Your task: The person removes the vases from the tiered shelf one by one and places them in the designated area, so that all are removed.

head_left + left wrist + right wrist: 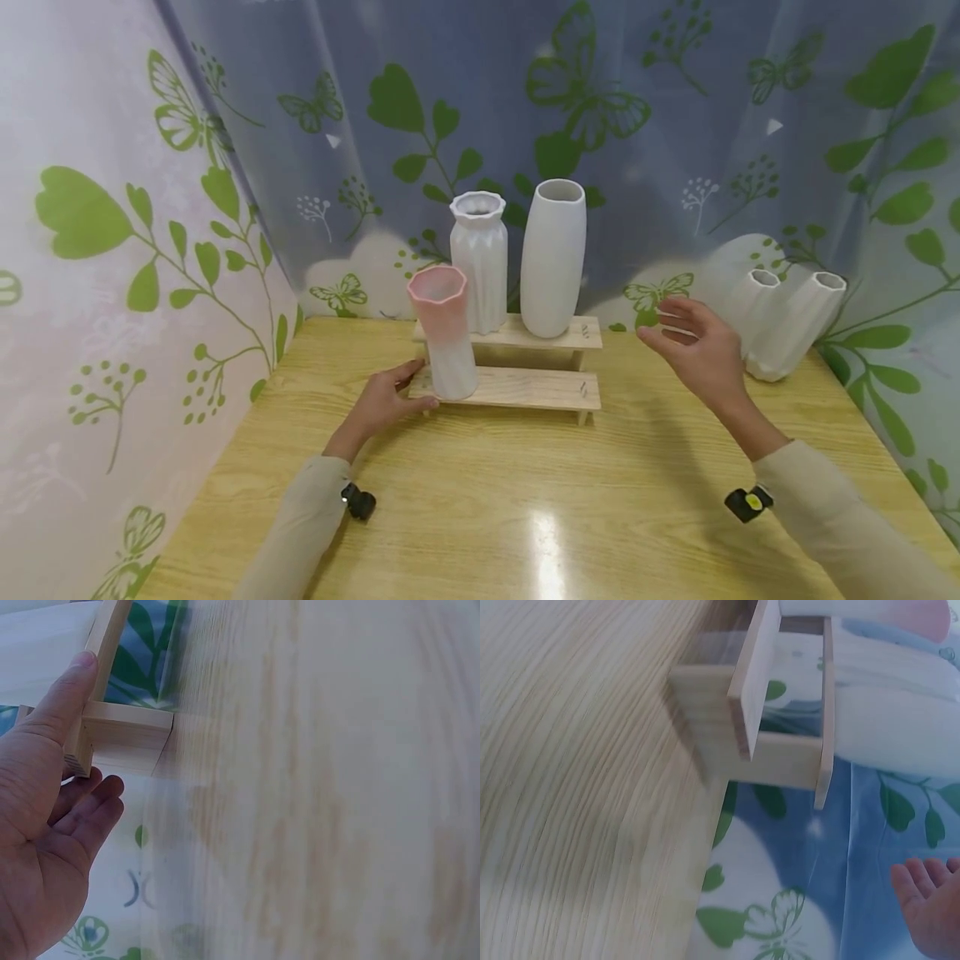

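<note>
A two-tier wooden stand (517,387) sits on the table. My left hand (381,404) holds the left end of its lower board, thumb (71,682) along the front edge and fingers curled at the end. A pink-and-white vase (448,333) stands on that board, beside this hand. On the upper board are a white vase with a scalloped rim (478,267) and a tall smooth white vase (553,262). My right hand (701,350) hovers right of the stand, fingers loosely bent, with nothing in it.
A white vase with two necks (780,333) stands at the table's back right, partly behind my right hand. A curtain with leaves and butterflies (645,75) hangs behind the wooden table (480,508) and along both sides.
</note>
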{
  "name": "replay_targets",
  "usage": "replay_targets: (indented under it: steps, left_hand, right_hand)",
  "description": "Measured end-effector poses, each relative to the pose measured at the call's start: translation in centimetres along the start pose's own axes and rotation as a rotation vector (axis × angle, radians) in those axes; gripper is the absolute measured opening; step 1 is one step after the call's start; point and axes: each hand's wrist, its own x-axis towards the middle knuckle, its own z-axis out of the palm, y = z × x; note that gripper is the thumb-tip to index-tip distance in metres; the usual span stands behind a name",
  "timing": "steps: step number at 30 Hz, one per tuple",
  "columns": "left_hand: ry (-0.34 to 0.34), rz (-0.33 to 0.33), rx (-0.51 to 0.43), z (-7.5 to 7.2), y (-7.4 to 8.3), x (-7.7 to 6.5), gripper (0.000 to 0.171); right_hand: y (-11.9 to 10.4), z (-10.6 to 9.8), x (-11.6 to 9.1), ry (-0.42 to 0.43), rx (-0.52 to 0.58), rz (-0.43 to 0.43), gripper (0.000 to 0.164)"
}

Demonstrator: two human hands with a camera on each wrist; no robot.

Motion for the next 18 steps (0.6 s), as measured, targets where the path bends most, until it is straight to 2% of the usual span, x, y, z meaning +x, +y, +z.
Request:
replay_targets:
  steps: [5, 11, 18]
  left_hand:
    - [0.013, 0.014, 0.008, 0.1, 0.0, 0.1, 0.089]
    - [0.012, 0.009, 0.013, 0.1, 0.0, 0.2, 0.088]
    - [0.010, -0.002, 0.002, 0.0, 0.1, 0.0, 0.088]
  right_hand:
    - [-0.8, 1.5, -0.1, -0.031, 0.034, -0.014, 0.050]
    - [-1.7, 3.3, -0.1, -0.077, 0.079, -0.057, 0.054]
    - [-2.8, 5.5, -0.3, -0.131, 0.145, -0.060, 0.056]
